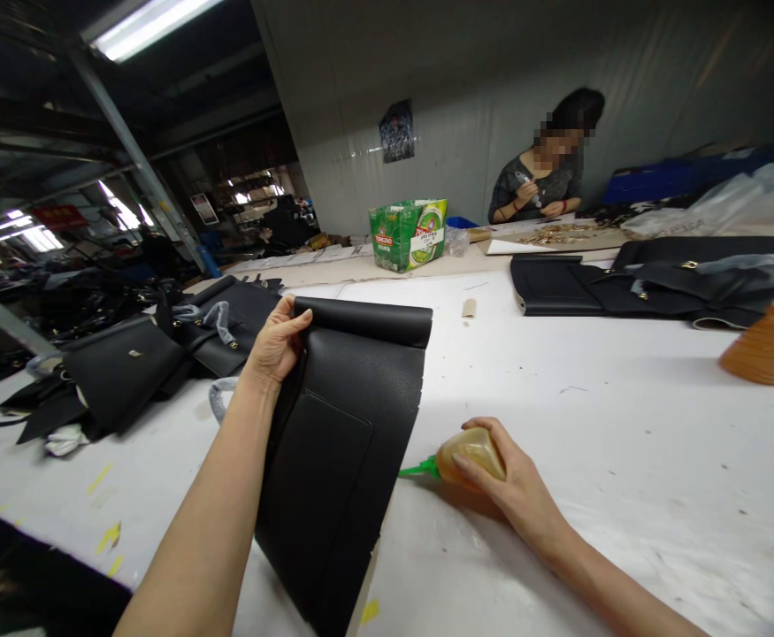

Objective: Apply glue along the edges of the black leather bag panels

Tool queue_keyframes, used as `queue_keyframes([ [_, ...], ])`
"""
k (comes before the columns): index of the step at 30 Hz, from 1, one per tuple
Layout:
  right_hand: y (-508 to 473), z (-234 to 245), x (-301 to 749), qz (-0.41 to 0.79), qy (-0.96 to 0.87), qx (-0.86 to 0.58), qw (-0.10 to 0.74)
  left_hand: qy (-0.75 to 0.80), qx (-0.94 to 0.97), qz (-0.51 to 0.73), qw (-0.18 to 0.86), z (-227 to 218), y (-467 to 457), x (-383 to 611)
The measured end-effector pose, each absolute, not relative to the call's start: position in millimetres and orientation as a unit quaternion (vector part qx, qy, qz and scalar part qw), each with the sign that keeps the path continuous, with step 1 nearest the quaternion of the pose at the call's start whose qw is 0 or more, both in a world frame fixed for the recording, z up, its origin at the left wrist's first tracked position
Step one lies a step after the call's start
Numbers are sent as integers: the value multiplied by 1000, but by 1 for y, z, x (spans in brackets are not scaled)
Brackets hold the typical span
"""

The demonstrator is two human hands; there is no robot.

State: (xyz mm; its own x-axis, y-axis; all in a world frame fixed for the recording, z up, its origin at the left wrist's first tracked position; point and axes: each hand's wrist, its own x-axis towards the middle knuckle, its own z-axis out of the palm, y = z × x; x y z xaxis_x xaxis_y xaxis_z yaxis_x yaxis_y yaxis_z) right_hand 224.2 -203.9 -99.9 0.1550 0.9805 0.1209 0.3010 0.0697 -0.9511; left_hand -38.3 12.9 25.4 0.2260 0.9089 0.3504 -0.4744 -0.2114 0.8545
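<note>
Panel [347, 425] in one hand, glue bottle [470, 453] in the other

Head view: the left hand [277, 345] tilts the black leather panel up off the white worktop [592, 425], its grip pinching the left edge just under the rolled top. The right hand [512, 491] rests on the worktop beside the panel, grip wrapped round the glue bottle, which lies sideways with its green nozzle [417, 469] at the panel's right edge. Farther back are black bags [121, 367], a green carton [408, 234] and a seated person [546, 168].

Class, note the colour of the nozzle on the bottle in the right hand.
Green: the pointed plastic nozzle of the amber squeeze bottle, head view.
</note>
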Motion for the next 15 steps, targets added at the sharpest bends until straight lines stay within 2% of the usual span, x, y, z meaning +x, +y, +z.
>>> queue_keyframes([
  [3, -206, -99, 222, 359, -544, -582, 487, 213, 510, 590, 589, 26, 13, -39],
  [8, -216, -97, 211, 456, -540, -515, 485, 215, 505, 596, 587, 26, 16, -41],
  [12, -219, -98, 211, 438, -506, -534, 517, 215, 504, 600, 584, 26, 16, -42],
  [15, -223, -99, 209, 432, -513, -538, 510, 217, 507, 598, 582, 28, 14, -42],
])
